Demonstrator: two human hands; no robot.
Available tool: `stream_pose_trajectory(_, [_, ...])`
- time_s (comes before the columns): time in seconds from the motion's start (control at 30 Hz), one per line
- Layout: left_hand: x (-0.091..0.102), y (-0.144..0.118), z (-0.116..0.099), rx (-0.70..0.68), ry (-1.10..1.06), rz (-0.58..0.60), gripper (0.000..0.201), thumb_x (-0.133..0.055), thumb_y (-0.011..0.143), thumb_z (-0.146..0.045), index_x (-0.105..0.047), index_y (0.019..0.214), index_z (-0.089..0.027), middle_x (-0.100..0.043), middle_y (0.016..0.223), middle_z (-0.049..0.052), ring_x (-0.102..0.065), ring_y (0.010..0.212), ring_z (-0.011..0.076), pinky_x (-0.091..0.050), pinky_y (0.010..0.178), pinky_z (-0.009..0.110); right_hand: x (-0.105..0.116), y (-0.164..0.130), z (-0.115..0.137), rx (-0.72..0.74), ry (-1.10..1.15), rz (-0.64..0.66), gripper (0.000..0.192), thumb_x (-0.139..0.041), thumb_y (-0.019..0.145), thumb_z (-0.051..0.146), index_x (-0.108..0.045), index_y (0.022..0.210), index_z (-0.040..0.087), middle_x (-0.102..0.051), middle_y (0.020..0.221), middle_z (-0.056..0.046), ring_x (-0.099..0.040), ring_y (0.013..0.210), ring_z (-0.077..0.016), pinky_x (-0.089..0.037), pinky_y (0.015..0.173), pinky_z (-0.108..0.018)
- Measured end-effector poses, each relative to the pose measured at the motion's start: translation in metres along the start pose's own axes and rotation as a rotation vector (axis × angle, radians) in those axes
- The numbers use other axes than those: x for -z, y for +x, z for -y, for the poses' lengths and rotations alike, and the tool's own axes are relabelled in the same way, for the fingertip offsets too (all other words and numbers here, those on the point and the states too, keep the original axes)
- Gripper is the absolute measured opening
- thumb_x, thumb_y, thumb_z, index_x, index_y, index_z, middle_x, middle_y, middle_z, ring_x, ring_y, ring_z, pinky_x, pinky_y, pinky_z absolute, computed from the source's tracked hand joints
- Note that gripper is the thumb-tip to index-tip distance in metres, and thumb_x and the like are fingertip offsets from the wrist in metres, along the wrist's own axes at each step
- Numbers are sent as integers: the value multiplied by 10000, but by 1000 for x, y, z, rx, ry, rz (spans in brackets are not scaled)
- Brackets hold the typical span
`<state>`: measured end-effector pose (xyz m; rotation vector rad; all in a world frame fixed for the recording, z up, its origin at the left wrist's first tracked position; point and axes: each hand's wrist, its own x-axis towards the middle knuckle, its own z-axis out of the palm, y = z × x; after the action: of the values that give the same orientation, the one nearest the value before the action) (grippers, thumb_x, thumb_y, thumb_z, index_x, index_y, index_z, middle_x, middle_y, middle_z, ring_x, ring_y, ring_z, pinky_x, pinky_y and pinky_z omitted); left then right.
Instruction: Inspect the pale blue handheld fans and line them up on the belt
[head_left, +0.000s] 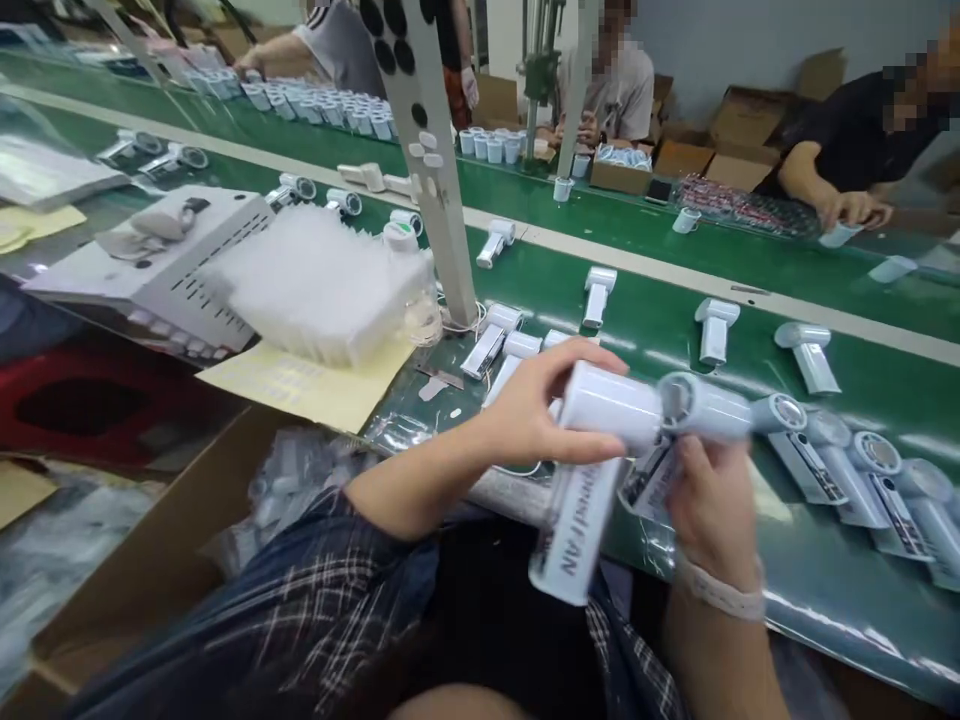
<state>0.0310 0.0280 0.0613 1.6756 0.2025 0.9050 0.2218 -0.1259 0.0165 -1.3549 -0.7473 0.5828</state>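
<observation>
Handheld fans fill both hands: left hand grips one fan, handle toward six o'clock, while right hand, at three o'clock, clutches another.

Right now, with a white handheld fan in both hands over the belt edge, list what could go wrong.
1. The left hand pinches only the head of the white fan, and the right hand sits at its side; the handle hangs past the green belt edge over the lap, so a slip could drop it.
2. A row of finished fans lies close beside the right hand; a swing could knock them.
</observation>
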Motion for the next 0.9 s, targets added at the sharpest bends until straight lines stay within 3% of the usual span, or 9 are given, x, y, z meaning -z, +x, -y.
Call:
stream_pose_trajectory(0.03, [-10, 3, 7, -5, 87, -23, 786, -956, 682, -759, -712, 1208, -228, -762, 1188, 80, -737, 1002, 241, -588, 855, 356, -11, -5, -4, -61, 12, 47, 697, -772, 887, 794, -639, 1331, 275, -798, 1188, -119, -781, 1143, -338, -680, 919, -508])
stream_pose_trajectory(0.1, [-27, 8, 24, -26, 270, -117, 950, -823, 621, -991, -703, 1150, -210, -755, 1166, 105, -705, 1050, 279, -569, 956, 429, -25, -17, -6, -216, 65, 187, 771, -548, 952, 913, -668, 1337, 255, -814, 1090, -150, -805, 1106, -376, -688, 854, -521])
stream_pose_trajectory(0.2, [-41, 13, 46, -81, 457, -187, 1095, -430, 695, -1173, -679, 1114, -193, -735, 1047, 115, -662, 1049, 301, -532, 1019, 485, -32, -30, -2, -384, 157, 311, 871, -530, 886, 994, -679, 1317, 252, -813, 908, -127, -829, 971, -404, -695, 779, -543])
stream_pose_trajectory(0.33, [-46, 14, 52, -29, 525, -72, 1033, -60, 935, -1012, -663, 1137, -198, -745, 1061, 104, -661, 1023, 276, -517, 994, 458, -34, -37, -1, -505, 211, 248, 742, -703, 821, 936, -703, 1149, 271, -776, 778, -71, -817, 791, -371, -700, 713, -528])
stream_pose_trajectory(0.5, [-33, 13, 43, 109, 553, 106, 998, -24, 1030, -892, -676, 1316, -192, -761, 1336, 146, -681, 1277, 291, -495, 1164, 480, -18, -30, -10, -566, 107, 257, 764, -627, 841, 944, -740, 1151, 254, -794, 870, -116, -758, 661, -323, -653, 585, -487])
stream_pose_trajectory(0.6, [-20, 12, 44, 143, 585, 149, 965, -161, 1054, -892, -588, 1542, -177, -672, 1555, 176, -585, 1488, 317, -435, 1296, 521, 20, -3, -18, -363, -248, 181, 848, -654, 871, 874, -690, 1426, 234, -810, 1115, -172, -790, 882, -375, -664, 730, -525])
stream_pose_trajectory(0.7, [-18, 9, 58, 119, 693, 140, 807, -390, 1093, -800, -550, 1600, -193, -620, 1624, 180, -510, 1583, 333, -396, 1356, 563, 60, 33, -31, -102, -888, -40, 1073, -785, 852, 707, -442, 1721, 180, -716, 1422, -251, -716, 1226, -472, -612, 984, -613])
stream_pose_trajectory(0.8, [-29, 5, 79, 114, 896, 305, 656, -711, 1036, -556, -595, 1579, -208, -466, 1776, 174, -312, 1729, 398, -231, 1439, 644, 78, 56, -49, 5, -1314, 9, 991, -791, 884, 565, -476, 1712, 120, -712, 1381, -291, -669, 1257, -506, -551, 1037, -667])
stream_pose_trajectory(0.9, [-40, -1, 92, 181, 1023, 514, 790, -817, 976, -434, -515, 1671, -213, -350, 1843, 183, -190, 1768, 456, -172, 1432, 716, 87, 72, -59, 270, -1495, -28, 736, -803, 915, 535, -681, 1532, 151, -617, 1526, -307, -584, 1361, -524, -478, 1090, -737])
